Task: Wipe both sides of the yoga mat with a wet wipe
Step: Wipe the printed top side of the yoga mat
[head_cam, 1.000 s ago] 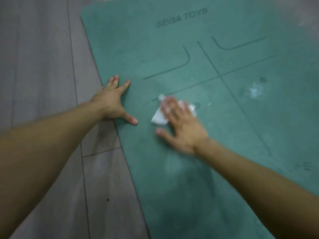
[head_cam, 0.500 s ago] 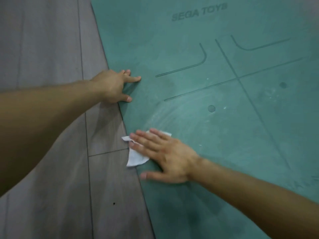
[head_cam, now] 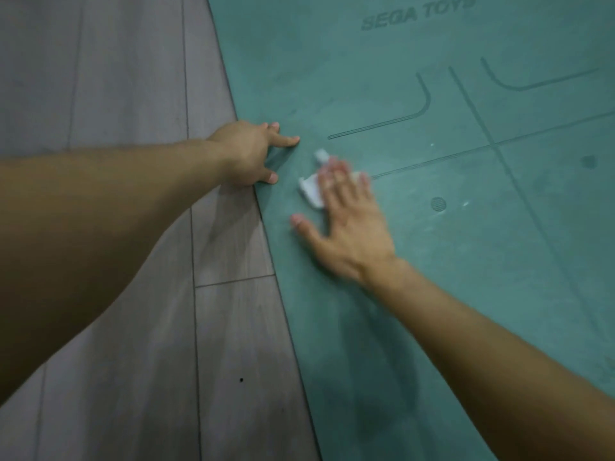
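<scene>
A green yoga mat [head_cam: 466, 247] with dark guide lines and printed lettering lies flat on the floor, filling the right side of the view. My right hand [head_cam: 349, 224] lies flat on it with straight, spread fingers, pressing a crumpled white wet wipe [head_cam: 311, 189] against the mat; the hand is motion-blurred. The wipe shows beyond and left of the fingertips, near the mat's left edge. My left hand [head_cam: 249, 153] rests at that left edge, fingertips on the mat and palm over the floor, a short way left of the wipe.
Grey wood-look floorboards [head_cam: 116, 94] cover the left side, beside the mat's slanted left edge. A small dark speck [head_cam: 241, 379] sits on the floor near the bottom. Small white flecks [head_cam: 465, 203] lie on the mat.
My right hand has slid the wipe up and right, from overhanging the mat's left edge onto the mat near my left hand. My left hand has stayed at the edge.
</scene>
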A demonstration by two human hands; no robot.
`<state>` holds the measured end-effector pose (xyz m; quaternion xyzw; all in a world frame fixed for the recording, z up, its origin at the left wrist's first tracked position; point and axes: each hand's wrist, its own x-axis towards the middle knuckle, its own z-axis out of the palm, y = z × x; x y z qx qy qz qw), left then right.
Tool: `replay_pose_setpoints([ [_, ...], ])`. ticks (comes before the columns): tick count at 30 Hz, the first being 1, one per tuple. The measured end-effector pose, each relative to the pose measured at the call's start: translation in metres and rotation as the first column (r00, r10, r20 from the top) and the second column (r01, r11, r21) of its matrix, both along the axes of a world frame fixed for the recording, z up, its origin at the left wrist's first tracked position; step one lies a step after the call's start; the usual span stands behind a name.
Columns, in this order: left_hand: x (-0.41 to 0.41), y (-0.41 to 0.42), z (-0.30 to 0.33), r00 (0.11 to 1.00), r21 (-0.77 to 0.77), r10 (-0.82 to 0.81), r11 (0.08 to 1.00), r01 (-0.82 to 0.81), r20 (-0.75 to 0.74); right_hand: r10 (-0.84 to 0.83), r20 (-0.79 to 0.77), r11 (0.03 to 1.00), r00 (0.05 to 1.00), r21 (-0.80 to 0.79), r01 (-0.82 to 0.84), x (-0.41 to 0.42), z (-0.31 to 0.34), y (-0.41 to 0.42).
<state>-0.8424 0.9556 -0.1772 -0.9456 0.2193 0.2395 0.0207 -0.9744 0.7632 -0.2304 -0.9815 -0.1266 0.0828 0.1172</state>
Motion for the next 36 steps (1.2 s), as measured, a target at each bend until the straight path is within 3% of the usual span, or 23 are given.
replay_pose_setpoints([
  [2, 0.000, -0.001, 0.000, 1.000, 0.004, -0.007, 1.000, 0.007, 0.008, 0.366, -0.001, 0.931, 0.931, 0.006, -0.366, -0.037, -0.003, 0.037],
  [4, 0.000, -0.004, 0.002, 1.000, 0.015, -0.008, 1.000, 0.008, 0.006, 0.510, 0.035, 0.860, 0.859, 0.009, -0.511, -0.034, -0.003, 0.032],
  [5, 0.000, -0.004, 0.001, 1.000, 0.013, -0.005, 1.000, 0.005, 0.003, 0.448, 0.065, 0.894, 0.892, 0.001, -0.449, -0.018, -0.004, 0.019],
  [7, -0.001, -0.006, 0.000, 1.000, 0.003, 0.011, 1.000, -0.011, 0.014, 0.078, 0.060, 0.997, 0.995, -0.031, -0.076, 0.014, -0.003, -0.010],
  [8, 0.000, -0.005, -0.001, 1.000, 0.001, 0.015, 1.000, -0.016, 0.022, -0.070, 0.041, 0.997, 0.997, -0.038, 0.072, 0.019, -0.003, -0.013],
  [9, 0.001, -0.004, -0.001, 1.000, -0.002, 0.018, 1.000, -0.018, 0.021, -0.105, 0.019, 0.994, 0.994, -0.029, 0.105, 0.015, -0.002, -0.003],
  [12, 0.000, -0.005, -0.001, 0.999, 0.001, 0.025, 1.000, -0.025, 0.034, 0.319, 0.006, 0.948, 0.948, -0.004, -0.319, -0.031, -0.002, 0.033],
  [13, 0.000, -0.005, -0.002, 0.999, 0.005, 0.031, 0.999, -0.032, 0.038, 0.402, 0.022, 0.916, 0.915, -0.009, -0.402, -0.029, 0.000, 0.021],
  [14, 0.000, -0.004, -0.003, 0.998, 0.002, 0.041, 0.999, -0.041, 0.037, 0.377, 0.051, 0.926, 0.925, -0.014, -0.377, -0.013, 0.003, -0.003],
  [16, -0.001, -0.004, -0.008, 0.998, -0.021, 0.064, 0.998, -0.063, 0.018, 0.026, 0.020, 0.999, 0.999, -0.034, -0.025, 0.028, 0.004, -0.070],
  [18, -0.001, -0.005, -0.012, 0.997, -0.039, 0.081, 0.996, -0.080, 0.004, -0.380, -0.012, 0.921, 0.925, -0.094, 0.378, 0.059, 0.008, -0.138],
  [20, -0.001, -0.007, -0.014, 0.996, -0.035, 0.089, 0.995, -0.089, -0.003, -0.503, -0.014, 0.861, 0.864, -0.092, 0.500, 0.057, 0.005, -0.143],
  [21, -0.001, -0.006, -0.014, 0.996, -0.034, 0.093, 0.995, -0.094, -0.011, -0.415, -0.006, 0.907, 0.910, -0.077, 0.413, 0.043, 0.001, -0.119],
  [23, -0.001, -0.006, -0.013, 0.995, -0.038, 0.100, 0.994, -0.101, -0.018, 0.006, -0.004, 1.000, 1.000, -0.021, -0.006, -0.007, -0.001, -0.056],
  [25, 0.000, -0.005, -0.013, 0.994, -0.050, 0.103, 0.993, -0.104, -0.022, 0.363, -0.030, 0.931, 0.931, -0.008, -0.364, -0.053, 0.002, -0.026],
  [26, 0.000, -0.005, -0.013, 0.994, -0.054, 0.104, 0.993, -0.105, -0.022, 0.407, 0.011, 0.913, 0.913, -0.012, -0.407, -0.052, 0.004, -0.038],
  [27, 0.000, -0.006, -0.014, 0.994, -0.058, 0.104, 0.993, -0.105, -0.022, 0.330, 0.033, 0.944, 0.943, -0.014, -0.330, -0.039, 0.005, -0.061],
  [29, -0.002, -0.007, -0.014, 0.993, -0.064, 0.112, 0.991, -0.114, -0.026, -0.059, 0.027, 0.997, 0.998, -0.043, 0.060, -0.003, 0.003, -0.123],
  [31, -0.002, -0.006, -0.014, 0.993, -0.060, 0.116, 0.991, -0.117, -0.027, -0.417, 0.014, 0.905, 0.909, -0.088, 0.416, 0.021, 0.004, -0.170],
  [32, -0.001, -0.007, -0.014, 0.993, -0.057, 0.117, 0.991, -0.119, -0.027, -0.478, 0.006, 0.875, 0.878, -0.088, 0.477, 0.019, 0.003, -0.170],
  [33, -0.001, -0.007, -0.013, 0.992, -0.057, 0.121, 0.991, -0.123, -0.029, -0.457, 0.005, 0.886, 0.890, -0.083, 0.455, 0.008, 0.002, -0.152],
  [34, -0.001, -0.007, -0.012, 0.991, -0.055, 0.127, 0.990, -0.129, -0.028, -0.334, 0.003, 0.940, 0.942, -0.066, 0.334, -0.014, 0.000, -0.123],
  [36, -0.001, -0.007, -0.011, 0.991, -0.043, 0.129, 0.991, -0.130, -0.024, 0.099, -0.023, 0.995, 0.995, 0.012, -0.099, -0.076, 0.003, -0.067],
])
